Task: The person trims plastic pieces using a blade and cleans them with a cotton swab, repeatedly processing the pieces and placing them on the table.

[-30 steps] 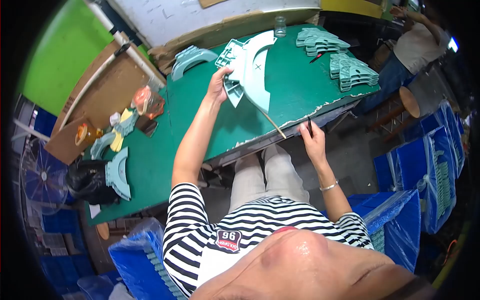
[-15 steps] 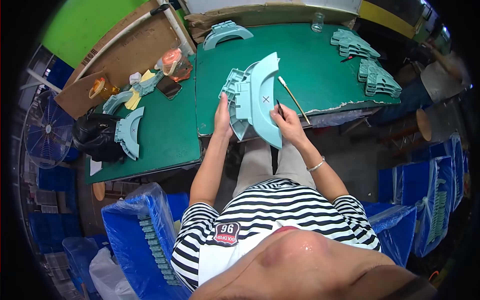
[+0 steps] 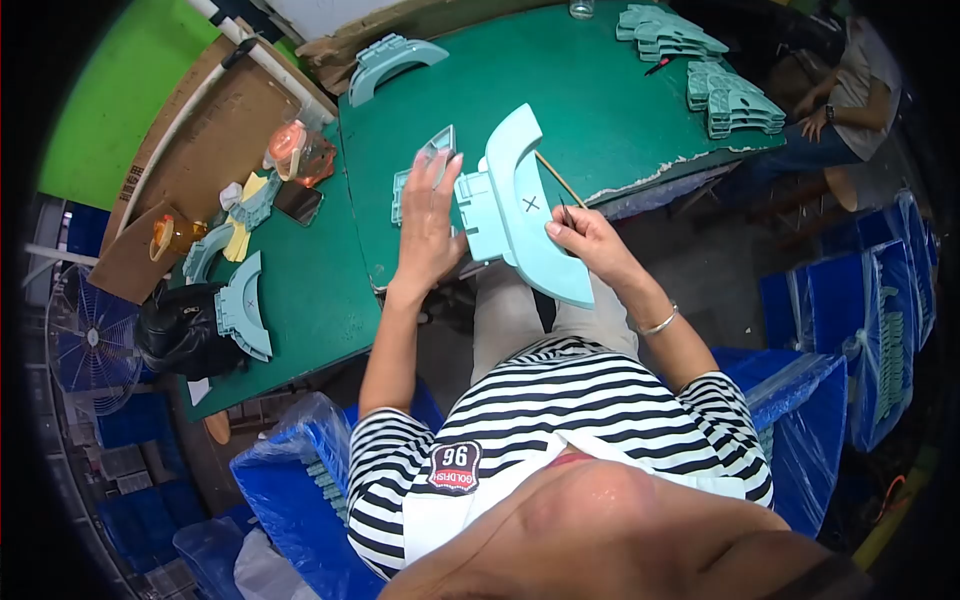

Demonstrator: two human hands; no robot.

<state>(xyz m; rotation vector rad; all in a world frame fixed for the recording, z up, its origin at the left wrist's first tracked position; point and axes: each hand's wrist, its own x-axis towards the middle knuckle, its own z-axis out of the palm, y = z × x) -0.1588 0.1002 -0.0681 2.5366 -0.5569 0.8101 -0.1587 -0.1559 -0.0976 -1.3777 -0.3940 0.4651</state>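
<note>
A pale green curved part [image 3: 529, 205] with an X mark hangs over the table's front edge. My right hand [image 3: 592, 243] grips its right side, and a thin dark tool shows between the fingers. My left hand [image 3: 430, 225] is raised at the part's left side, fingers stretched out and apart, somewhat blurred. Behind those fingers is another pale green piece [image 3: 400, 195], partly hidden; whether it touches the hand is unclear. A thin wooden-handled brush [image 3: 562, 180] lies on the green table [image 3: 380, 130], partly covered by the curved part.
Stacked green parts [image 3: 735, 100] lie at the back right, a single one [image 3: 395, 62] at the back left. Left are a phone [image 3: 299, 203], an orange-lidded jug [image 3: 300, 155], a black bag [image 3: 185, 325] and a fan [image 3: 92, 340]. A person [image 3: 860, 90] sits at right; blue bins [image 3: 300, 490] stand below.
My left hand has come off the curved part, its fingers now spread, and a separate green piece shows behind it. My right hand has come up from the side to grip the curved part.
</note>
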